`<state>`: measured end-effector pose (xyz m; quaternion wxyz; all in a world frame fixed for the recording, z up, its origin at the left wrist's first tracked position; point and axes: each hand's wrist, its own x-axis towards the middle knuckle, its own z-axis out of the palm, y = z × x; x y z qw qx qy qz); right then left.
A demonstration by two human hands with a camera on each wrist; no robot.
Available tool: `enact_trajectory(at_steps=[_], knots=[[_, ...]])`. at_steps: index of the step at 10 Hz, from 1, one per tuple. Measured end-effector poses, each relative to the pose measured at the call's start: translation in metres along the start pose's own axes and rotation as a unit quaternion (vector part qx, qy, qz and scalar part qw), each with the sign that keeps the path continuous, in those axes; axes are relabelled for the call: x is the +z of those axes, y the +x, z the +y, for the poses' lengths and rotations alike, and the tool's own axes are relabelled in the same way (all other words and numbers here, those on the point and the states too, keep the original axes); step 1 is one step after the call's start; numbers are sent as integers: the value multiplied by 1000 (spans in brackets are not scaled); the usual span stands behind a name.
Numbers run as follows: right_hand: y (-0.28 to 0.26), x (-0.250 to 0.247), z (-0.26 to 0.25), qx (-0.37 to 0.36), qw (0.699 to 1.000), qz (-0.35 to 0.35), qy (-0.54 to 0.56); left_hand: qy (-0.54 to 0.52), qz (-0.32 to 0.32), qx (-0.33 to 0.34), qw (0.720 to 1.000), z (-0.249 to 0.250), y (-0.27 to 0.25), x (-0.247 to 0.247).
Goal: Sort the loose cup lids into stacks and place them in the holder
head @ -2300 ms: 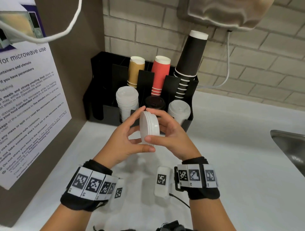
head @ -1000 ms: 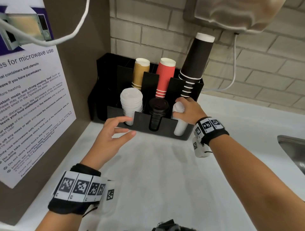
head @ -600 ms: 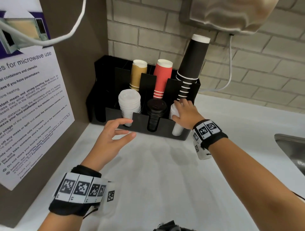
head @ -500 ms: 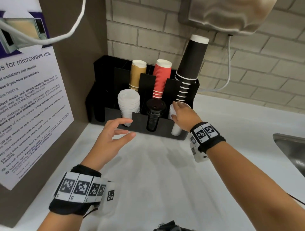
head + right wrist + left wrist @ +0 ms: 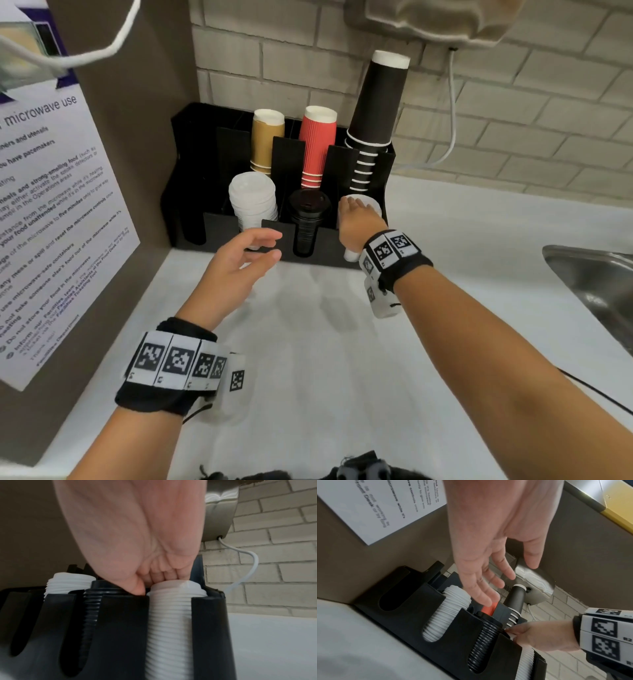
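- Right white lid stack [image 5: 173,615] sits in the holder [image 5: 123,622]'s rightmost front slot, ribbed column filling it, top lid just above the slot rim.
- Right hand [image 5: 358,222] lies on top of that stack; fingers [image 5: 164,574] pressed together flat over the top lid, thumb tip down in the gap beside the black lids [image 5: 308,216].
- Step in hand, as I judge it: seating the stack. Push straight down along the slot axis, evenly, so lids nest and none cocks against the wall.
- Black lids fill the holder's middle slot; taller white stack [image 5: 253,202] the slot left of that.
- Left hand [image 5: 239,263] hovers before the holder's front, fingers spread, loosely bent, holding nothing; could brace the holder.
- Cups [image 5: 317,147] stand in the holder's back row.
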<state>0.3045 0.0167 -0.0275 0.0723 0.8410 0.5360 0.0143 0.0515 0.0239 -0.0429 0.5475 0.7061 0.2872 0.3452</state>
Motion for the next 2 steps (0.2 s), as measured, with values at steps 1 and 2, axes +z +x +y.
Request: enact_trajectory(at_steps=[1,2], knots=[[-9,-7,1,-1,999,-1,33,0,-20,11,1000,5,9,0],[-32,-19,5,-25,991,88,102,4,-26,28,999,12,14,-2]])
